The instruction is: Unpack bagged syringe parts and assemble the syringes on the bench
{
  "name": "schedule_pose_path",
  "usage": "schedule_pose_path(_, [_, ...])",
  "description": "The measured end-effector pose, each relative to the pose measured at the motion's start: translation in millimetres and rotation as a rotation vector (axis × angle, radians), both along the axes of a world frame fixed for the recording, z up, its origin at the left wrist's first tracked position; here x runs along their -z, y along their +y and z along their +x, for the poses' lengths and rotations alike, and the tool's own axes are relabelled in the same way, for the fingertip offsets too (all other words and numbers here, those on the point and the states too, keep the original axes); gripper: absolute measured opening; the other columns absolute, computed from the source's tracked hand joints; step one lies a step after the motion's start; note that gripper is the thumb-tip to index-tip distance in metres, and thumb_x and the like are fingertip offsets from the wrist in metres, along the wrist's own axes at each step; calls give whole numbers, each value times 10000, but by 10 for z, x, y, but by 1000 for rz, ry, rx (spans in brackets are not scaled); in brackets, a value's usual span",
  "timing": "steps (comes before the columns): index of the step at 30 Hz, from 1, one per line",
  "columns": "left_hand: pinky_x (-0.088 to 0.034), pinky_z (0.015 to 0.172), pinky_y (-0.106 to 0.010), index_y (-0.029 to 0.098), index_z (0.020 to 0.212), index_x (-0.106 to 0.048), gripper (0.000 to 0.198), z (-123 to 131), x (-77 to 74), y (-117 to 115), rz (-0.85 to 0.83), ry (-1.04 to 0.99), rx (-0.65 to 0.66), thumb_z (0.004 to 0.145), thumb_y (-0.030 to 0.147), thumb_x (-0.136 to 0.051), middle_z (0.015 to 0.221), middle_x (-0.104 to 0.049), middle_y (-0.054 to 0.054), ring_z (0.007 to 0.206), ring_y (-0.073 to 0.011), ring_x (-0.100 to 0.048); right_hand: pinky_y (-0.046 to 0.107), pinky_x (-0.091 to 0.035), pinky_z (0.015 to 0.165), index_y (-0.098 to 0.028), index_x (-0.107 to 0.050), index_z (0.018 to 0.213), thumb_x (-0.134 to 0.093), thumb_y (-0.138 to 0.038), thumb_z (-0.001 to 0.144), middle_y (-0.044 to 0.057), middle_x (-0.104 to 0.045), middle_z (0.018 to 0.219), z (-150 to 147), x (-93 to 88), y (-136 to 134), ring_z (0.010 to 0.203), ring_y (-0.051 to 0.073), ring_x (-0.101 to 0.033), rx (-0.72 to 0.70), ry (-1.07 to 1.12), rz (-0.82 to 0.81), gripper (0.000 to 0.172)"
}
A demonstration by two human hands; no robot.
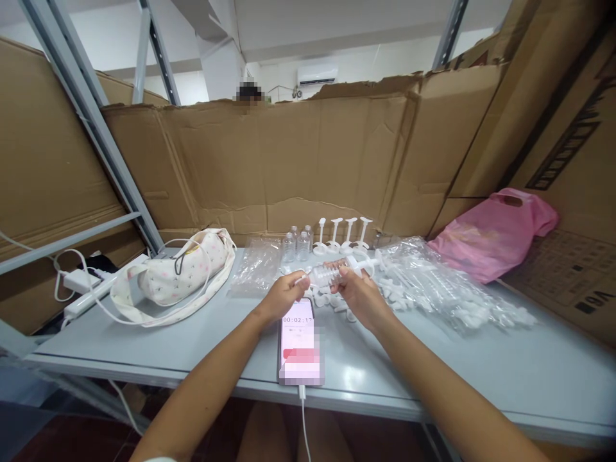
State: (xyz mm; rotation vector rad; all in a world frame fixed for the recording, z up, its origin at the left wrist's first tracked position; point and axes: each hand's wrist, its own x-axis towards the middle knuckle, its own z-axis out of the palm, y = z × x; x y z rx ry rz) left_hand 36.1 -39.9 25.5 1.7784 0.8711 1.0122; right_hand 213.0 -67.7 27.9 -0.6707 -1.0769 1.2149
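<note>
A clear ribbed plastic bottle lies sideways between my hands, above the table. My left hand is closed in a pinch at its left end, where a small white piece shows at the fingertips. Around the right end, by a white collar with a white stem pointing right, my right hand is closed. Small white plastic parts lie scattered beneath the hands. Just behind stand several clear bottles and several white T-handled plungers, upright. The fingers partly hide the held bottle.
A phone showing a timer lies in front, with a cable off the table edge. To the right are a clear bag of white parts and a pink bag. Leftward are a flowered cloth bag and clear plastic wrap. Cardboard walls the back.
</note>
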Motion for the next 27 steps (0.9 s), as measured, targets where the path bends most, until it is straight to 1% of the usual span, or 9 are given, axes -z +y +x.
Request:
schedule_pose_path(2, [-248,495,-229,172,537,-386,506,27,31,32,-104,-79,40,825,587,-377,488,-342,38,469,-80,-303,285,-454,624,-219,-574,884,-664,-404,716,21,-630,929,-11,4,-7,602,107,-512,-17,-7,15,266])
schedule_pose_path(4, [-230,470,-230,174,537,-379,542,49,48,50,-137,-121,17,832,622,-308,465,-310,45,439,-72,-271,295,-459,640,-235,-567,907,-671,-379,718,14,-627,948,-22,12,-9,628,114,-527,-17,2,30,259])
schedule_pose_path(7, [-258,477,-214,159,755,-502,465,64,29,31,-56,-165,-15,829,598,-369,522,-401,45,453,-68,-316,300,-465,649,-243,-561,899,-679,-367,713,4,-622,963,-23,27,7,635,111,-533,30,48,26,253])
schedule_pose_path(10, [-327,539,-198,189,961,-474,374,67,-14,-11,53,-198,-15,770,498,-561,704,-514,26,551,-70,-417,288,-465,641,-232,-563,878,-683,-377,707,-1,-620,922,-8,35,29,630,105,-533,73,80,15,254])
schedule_pose_path(14, [-366,609,-203,181,913,-472,321,57,-20,-9,107,-173,-47,733,391,-634,749,-507,16,655,-88,-469,289,-469,644,-237,-542,881,-696,-375,690,-2,-621,895,-2,26,20,641,116,-540,74,67,-3,281])
schedule_pose_path(17, [-366,607,-208,171,912,-482,291,41,8,27,85,-160,-42,756,380,-610,742,-501,11,655,-92,-462,298,-473,675,-241,-532,882,-689,-374,699,3,-616,989,-10,10,-4,641,109,-541,46,48,-8,275])
schedule_pose_path(21, [-338,570,-203,177,891,-473,297,30,19,22,89,-156,-62,791,445,-552,717,-473,24,608,-84,-418,297,-469,696,-253,-538,902,-678,-381,708,4,-592,1098,-20,0,-15,651,101,-545,6,35,15,272])
schedule_pose_path(24, [-322,562,-208,184,863,-462,330,31,21,3,103,-112,-74,809,507,-500,687,-439,34,586,-86,-382,307,-467,711,-259,-539,907,-675,-400,705,2,-608,1059,-22,5,-14,648,106,-547,10,26,8,281])
schedule_pose_path(27, [-306,547,-217,175,755,-453,414,29,51,40,77,-100,-92,820,582,-417,638,-396,34,566,-89,-348,315,-458,733,-264,-552,931,-676,-375,708,2,-613,1052,-19,-4,-30,679,118,-554,-10,-49,46,278])
